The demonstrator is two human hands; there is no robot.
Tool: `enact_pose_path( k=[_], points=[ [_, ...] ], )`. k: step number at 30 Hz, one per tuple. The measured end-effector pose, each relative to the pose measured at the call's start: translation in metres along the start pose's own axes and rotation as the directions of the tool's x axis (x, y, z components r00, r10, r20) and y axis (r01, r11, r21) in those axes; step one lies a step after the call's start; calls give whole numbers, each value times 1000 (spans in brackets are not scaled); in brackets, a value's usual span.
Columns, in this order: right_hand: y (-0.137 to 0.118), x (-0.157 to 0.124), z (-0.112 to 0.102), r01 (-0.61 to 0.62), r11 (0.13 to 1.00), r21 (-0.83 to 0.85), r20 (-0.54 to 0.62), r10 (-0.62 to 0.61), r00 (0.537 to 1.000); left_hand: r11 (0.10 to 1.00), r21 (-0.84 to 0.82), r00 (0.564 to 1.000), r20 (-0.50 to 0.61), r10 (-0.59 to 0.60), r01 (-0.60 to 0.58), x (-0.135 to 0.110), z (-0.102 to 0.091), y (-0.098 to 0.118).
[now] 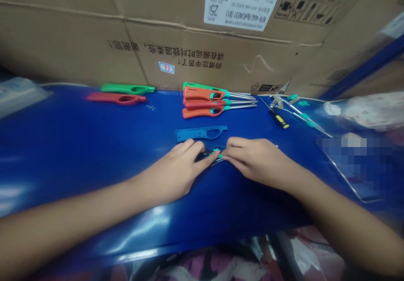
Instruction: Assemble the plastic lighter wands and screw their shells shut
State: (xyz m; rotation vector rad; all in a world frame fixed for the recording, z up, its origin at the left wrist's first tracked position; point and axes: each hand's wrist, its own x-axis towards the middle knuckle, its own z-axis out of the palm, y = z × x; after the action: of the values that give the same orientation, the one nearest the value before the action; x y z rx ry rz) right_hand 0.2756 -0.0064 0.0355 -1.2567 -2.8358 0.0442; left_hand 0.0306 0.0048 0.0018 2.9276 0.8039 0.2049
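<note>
Both hands meet at the middle of the blue table (78,146). The left hand (176,169) and right hand (255,159) each have their grip pinched on a blue lighter body (214,150) with a teal part, which lies flat between the fingertips. Just beyond it lies a blue half-shell (200,133). Farther off are stacked orange lighters (208,102), with a screwdriver (279,119) to the right.

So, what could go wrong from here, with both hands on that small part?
The small blue-and-teal part is pinched only by fingertips of the left hand and right hand; it may slip out.
It nearly matches the blue table, so if dropped it could be hard to find.
The blue shell half just beyond could get pushed away.
</note>
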Motion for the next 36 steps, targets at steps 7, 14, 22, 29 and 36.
enact_pose_path(
  k=[7, 14, 22, 29, 36],
  points=[
    [11, 0, -1, 47, 994, 102, 8, -48, 999, 1000, -20, 999, 32, 13, -12, 4, -6, -1],
    [13, 0, 1, 116, 989, 88, -20, -114, 993, 999, -32, 1000, 12, 20, -20, 3, -4, -2],
    [8, 2, 2, 167, 984, -58, 8, -167, 986, 993, -116, 997, -73, -4, -5, 2, 1, -3],
    [6, 1, -1, 57, 998, -4, -6, -57, 998, 997, -79, 1000, -23, 10, -11, 3, -2, -2],
    [14, 0, -2, 47, 973, 228, -73, -30, 997, 997, -73, 1000, -6, 9, -9, 5, -5, -2]
  ],
)
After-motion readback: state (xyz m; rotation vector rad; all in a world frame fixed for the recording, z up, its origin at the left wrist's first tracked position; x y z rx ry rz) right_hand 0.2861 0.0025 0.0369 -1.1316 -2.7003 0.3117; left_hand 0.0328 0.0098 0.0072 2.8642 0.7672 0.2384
